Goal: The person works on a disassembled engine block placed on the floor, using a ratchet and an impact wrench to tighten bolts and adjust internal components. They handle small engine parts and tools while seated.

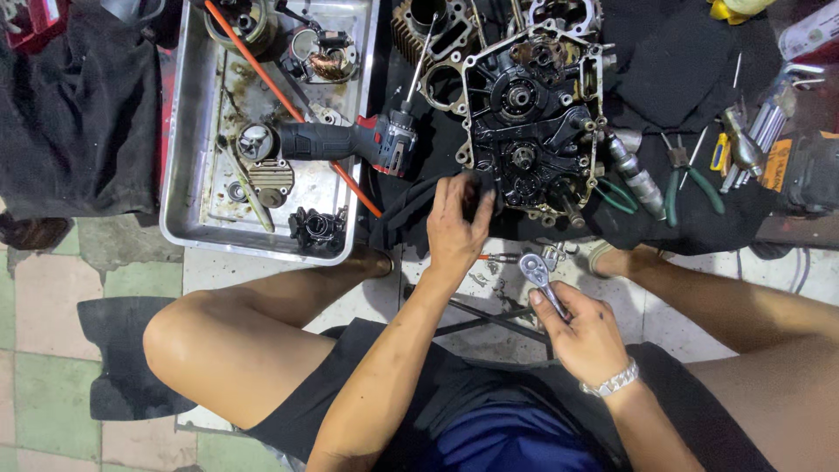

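A black, greasy engine crankcase (529, 122) lies on a dark cloth on the floor in front of me. My left hand (456, 223) rests on its near left edge, fingers pressed on a black rag (411, 210) against the case. My right hand (587, 334), with a metal watch on the wrist, is closed around the handle of a silver ratchet wrench (537, 275), held over the floor between my knees, apart from the engine.
A metal tray (188, 188) at the left holds engine parts, an orange rod and the grip of a cordless driver (354, 142). Green-handled pliers (690, 179), hex keys and small tools lie at the right. A cylinder block (433, 35) lies behind the crankcase.
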